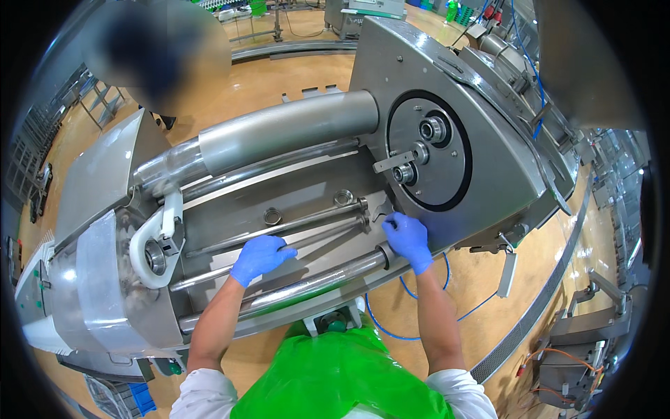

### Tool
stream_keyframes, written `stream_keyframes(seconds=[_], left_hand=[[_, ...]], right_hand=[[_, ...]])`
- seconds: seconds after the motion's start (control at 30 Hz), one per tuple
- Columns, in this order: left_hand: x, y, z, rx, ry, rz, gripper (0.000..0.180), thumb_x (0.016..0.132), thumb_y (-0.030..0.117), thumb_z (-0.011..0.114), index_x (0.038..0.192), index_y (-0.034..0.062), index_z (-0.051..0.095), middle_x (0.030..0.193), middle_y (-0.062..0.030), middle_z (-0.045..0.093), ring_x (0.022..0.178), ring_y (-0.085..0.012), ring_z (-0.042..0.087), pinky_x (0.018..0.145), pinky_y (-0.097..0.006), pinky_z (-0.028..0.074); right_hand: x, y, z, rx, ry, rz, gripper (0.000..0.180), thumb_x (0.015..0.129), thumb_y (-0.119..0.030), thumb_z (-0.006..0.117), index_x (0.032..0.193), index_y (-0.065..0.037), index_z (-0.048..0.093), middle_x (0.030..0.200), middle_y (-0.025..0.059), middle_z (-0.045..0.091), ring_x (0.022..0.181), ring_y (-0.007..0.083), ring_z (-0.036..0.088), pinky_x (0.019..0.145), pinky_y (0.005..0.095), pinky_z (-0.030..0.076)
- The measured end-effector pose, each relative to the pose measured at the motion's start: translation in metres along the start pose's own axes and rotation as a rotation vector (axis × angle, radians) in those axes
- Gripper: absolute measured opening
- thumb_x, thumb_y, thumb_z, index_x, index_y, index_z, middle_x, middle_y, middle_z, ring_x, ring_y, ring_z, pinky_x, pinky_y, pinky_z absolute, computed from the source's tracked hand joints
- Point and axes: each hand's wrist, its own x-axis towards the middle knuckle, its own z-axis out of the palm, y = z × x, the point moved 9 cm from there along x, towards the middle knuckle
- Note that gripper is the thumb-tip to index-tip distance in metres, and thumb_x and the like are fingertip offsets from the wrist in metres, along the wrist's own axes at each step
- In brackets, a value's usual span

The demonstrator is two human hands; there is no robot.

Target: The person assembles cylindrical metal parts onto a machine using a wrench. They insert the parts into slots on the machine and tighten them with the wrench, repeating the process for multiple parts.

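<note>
My left hand point(262, 260), in a blue glove, is closed around a long thin metal rod point(314, 242) in the trough of a stainless steel machine. A second rod point(300, 225) with a flanged end lies just behind it. My right hand point(407, 237), also in a blue glove, is at the trough's right end with its fingers curled together. By its fingertips is a small, flat, shaped metal piece point(380, 209); whether the fingers grip it I cannot make out. Two metal rings point(272, 216) lie behind the rods.
On the right stands the machine's housing point(488, 140), with a round plate point(436, 181) bearing shaft sockets and a flat bar point(393, 163). Thick tubes point(293, 133) run behind the trough. A white-framed bracket point(150, 255) is at left; a blue hose point(391, 335) curves below.
</note>
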Motion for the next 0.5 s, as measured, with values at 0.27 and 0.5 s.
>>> stream_keyframes(seconds=[0.27, 0.5], left_hand=[[0.004, 0.005, 0.028, 0.226, -0.012, 0.088, 0.04, 0.081, 0.048, 0.064, 0.083, 0.0081, 0.07, 0.08, -0.0151, 0.067, 0.078, -0.0344, 0.065, 0.068, -0.046, 0.05], [0.024, 0.031, 0.032, 0.246, 0.043, 0.123, 0.032, 0.081, 0.038, 0.067, 0.089, 0.0074, 0.068, 0.085, -0.0146, 0.065, 0.082, -0.0336, 0.064, 0.068, -0.045, 0.051]], right_hand=[[-0.005, -0.014, -0.006, -0.015, 0.139, -0.036, 0.021, 0.084, -0.03, 0.062, 0.086, -0.012, 0.072, 0.082, 0.014, 0.07, 0.075, 0.0349, 0.067, 0.068, 0.0446, 0.052], [-0.007, -0.009, -0.005, 0.015, 0.138, -0.019, 0.02, 0.084, -0.03, 0.063, 0.084, -0.012, 0.072, 0.082, 0.0136, 0.069, 0.076, 0.035, 0.067, 0.068, 0.0441, 0.052]])
